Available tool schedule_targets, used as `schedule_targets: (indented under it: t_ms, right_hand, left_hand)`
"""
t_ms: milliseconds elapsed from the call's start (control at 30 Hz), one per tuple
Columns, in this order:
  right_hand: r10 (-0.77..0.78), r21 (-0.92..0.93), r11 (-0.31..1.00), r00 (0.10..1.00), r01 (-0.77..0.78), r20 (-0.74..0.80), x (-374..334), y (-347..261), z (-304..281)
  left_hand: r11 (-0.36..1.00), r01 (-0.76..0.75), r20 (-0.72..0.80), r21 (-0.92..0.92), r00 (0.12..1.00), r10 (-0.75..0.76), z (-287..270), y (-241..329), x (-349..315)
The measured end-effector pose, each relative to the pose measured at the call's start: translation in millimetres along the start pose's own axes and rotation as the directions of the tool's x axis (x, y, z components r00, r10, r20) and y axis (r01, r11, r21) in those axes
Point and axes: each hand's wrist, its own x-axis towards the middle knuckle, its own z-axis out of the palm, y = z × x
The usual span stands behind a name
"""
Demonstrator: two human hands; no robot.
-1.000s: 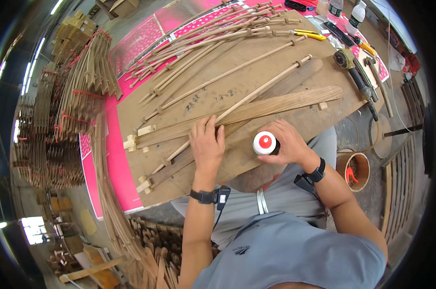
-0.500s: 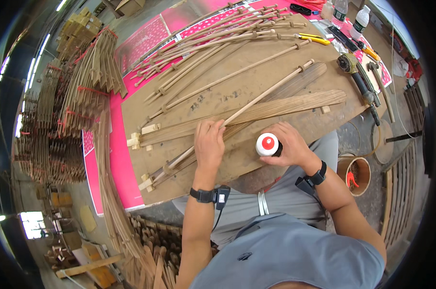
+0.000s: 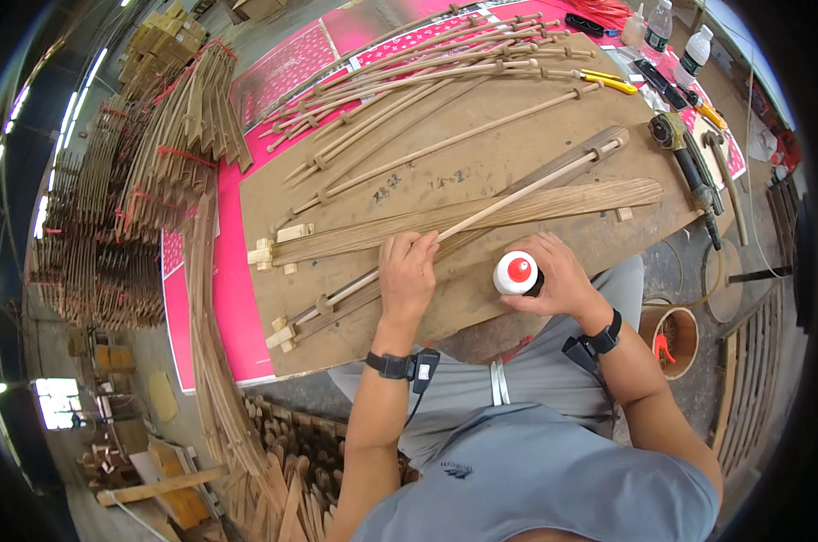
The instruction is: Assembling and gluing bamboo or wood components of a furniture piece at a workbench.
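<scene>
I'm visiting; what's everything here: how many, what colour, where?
Worktop: one, brown, centre
Sheeting: amount unclear, pink, under worktop
Broad slats: two, brown, near side
Thin rods: many, brown, mostly far side
Bottle: one, white with red top, near side
Drink bottles: two, clear, top right
Cutter: one, yellow, upper right
Power tool: one, black, right
Bucket: one, brown, right
Bundled slats: many, brown, left
Wrist straps: two, black, wrists
Left grip: one, bare, on pale rod
Right grip: one, bare, around bottle

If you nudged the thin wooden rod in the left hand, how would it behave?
The rod looks straight, so probably stiff. Being thin, it is likely light. It seems round, so might roll, though its rings could hinder that.
</scene>
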Motion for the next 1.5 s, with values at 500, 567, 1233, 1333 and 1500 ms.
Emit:
schedule_targets:
  t_ms: [500,567,1233,1333,1500]
  right_hand:
    - [0.004,0.093,0.996,1.0,-0.004,-0.001,-6.8,10.7,-0.2]
    - [-0.019,0.142,0.99,1.0,0.022,-0.022,-2.4,12.5,11.9]
    - [-0.044,0.085,0.995,0.996,0.05,-0.071,-7.9,10.7,11.9]
    - [-0.044,0.083,0.995,0.998,0.049,-0.054,-8.3,9.2,6.5]
    - [-0.026,0.07,0.997,0.977,0.042,-0.214,-22.8,-14.4,-6.1]
  left_hand:
    - [0.956,-0.06,-0.031,0.286,0.997,0.072,7.3,-20.8,-19.8]
    - [0.945,-0.071,-0.038,0.32,0.995,0.087,-1.8,-26.8,-26.0]
    - [0.94,-0.127,-0.1,0.317,0.981,0.166,2.7,-35.8,-20.5]
    - [0.946,-0.127,-0.099,0.298,0.982,0.163,3.5,-34.3,-20.6]
    - [0.949,-0.126,-0.08,0.288,0.985,0.155,1.1,-31.5,-19.4]
